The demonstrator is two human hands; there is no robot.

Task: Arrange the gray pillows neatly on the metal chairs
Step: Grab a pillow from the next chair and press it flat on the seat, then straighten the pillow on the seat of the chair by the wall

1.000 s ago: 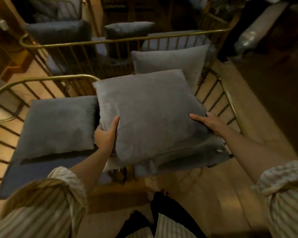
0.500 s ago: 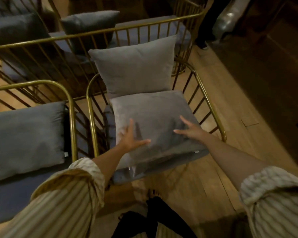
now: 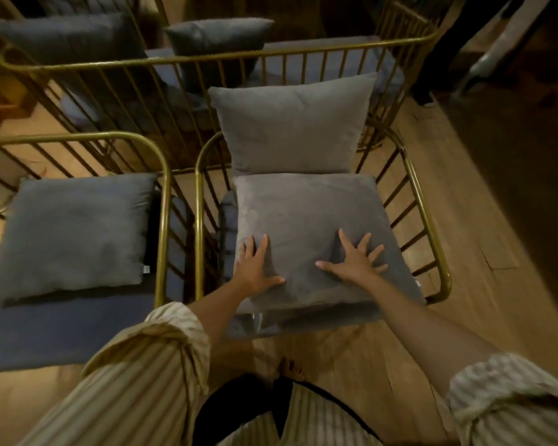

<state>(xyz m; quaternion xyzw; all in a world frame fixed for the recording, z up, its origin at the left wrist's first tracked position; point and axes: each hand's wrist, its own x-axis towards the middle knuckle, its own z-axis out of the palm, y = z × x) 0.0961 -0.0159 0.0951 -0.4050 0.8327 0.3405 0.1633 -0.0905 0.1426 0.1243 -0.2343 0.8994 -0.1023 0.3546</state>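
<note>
A gray pillow (image 3: 306, 217) lies flat on the seat of the gold metal chair (image 3: 427, 220) in front of me. My left hand (image 3: 255, 268) rests flat on its near left part, fingers spread. My right hand (image 3: 356, 260) presses flat on its near right part, fingers spread. Neither hand grips anything. A second gray pillow (image 3: 292, 123) stands upright against the chair's back, touching the flat pillow's far edge. On the left, another gold chair (image 3: 161, 201) holds a darker gray pillow (image 3: 74, 233) lying flat.
Behind the two chairs runs a gold railed frame (image 3: 207, 57) with more dark pillows (image 3: 219, 37) beyond it. Wooden floor (image 3: 464, 201) lies to the right of the chair. My bare foot (image 3: 290, 370) stands close to the chair's front edge.
The pillow was lowered from my grip onto the seat. Both hands let go and now lie flat on top of it, moved nearer its front edge.
</note>
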